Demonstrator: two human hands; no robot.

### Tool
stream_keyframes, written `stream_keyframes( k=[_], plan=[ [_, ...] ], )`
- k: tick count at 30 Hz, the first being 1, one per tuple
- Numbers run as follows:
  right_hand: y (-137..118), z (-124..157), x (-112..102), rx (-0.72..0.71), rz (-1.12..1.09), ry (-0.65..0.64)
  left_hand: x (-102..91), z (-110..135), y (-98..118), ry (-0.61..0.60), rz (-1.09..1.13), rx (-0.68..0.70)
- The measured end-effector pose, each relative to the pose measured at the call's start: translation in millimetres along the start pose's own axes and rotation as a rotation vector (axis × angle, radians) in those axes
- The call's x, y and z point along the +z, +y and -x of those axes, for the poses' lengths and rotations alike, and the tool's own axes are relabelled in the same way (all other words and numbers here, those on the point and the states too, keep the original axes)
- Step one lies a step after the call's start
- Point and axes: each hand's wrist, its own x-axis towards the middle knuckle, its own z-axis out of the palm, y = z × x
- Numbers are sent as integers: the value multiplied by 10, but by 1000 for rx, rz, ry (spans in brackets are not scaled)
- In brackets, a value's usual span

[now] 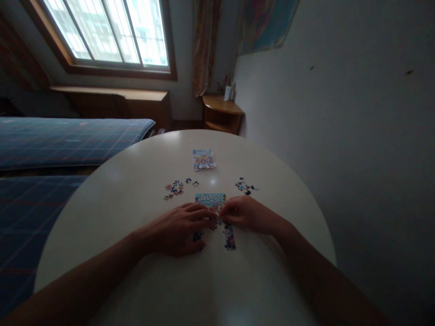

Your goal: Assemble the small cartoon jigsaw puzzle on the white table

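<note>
A partly assembled jigsaw puzzle lies on the round white table, its top rows joined and a strip running down each side. My left hand rests flat over the puzzle's left part, fingers stretched out, and hides much of that side. At the puzzle's inner right part, my right hand has thumb and fingertips pinched together on a puzzle piece, which is mostly hidden. The fingertips of both hands nearly meet. Below the right hand, the right strip of joined pieces shows.
Loose pieces lie in a heap at the left, and another heap of pieces at the right. A printed picture packet is farther back. Beyond the table are a bed, a corner shelf and a wall.
</note>
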Motion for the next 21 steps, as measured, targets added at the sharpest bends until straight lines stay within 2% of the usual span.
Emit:
stream_keyframes(
  k=[9,21],
  plan=[
    [-26,27,-63,32,119,21,-2,-16,23,-24,0,33],
    [24,27,-54,-29,130,18,18,-69,54,-31,-44,35]
  ],
)
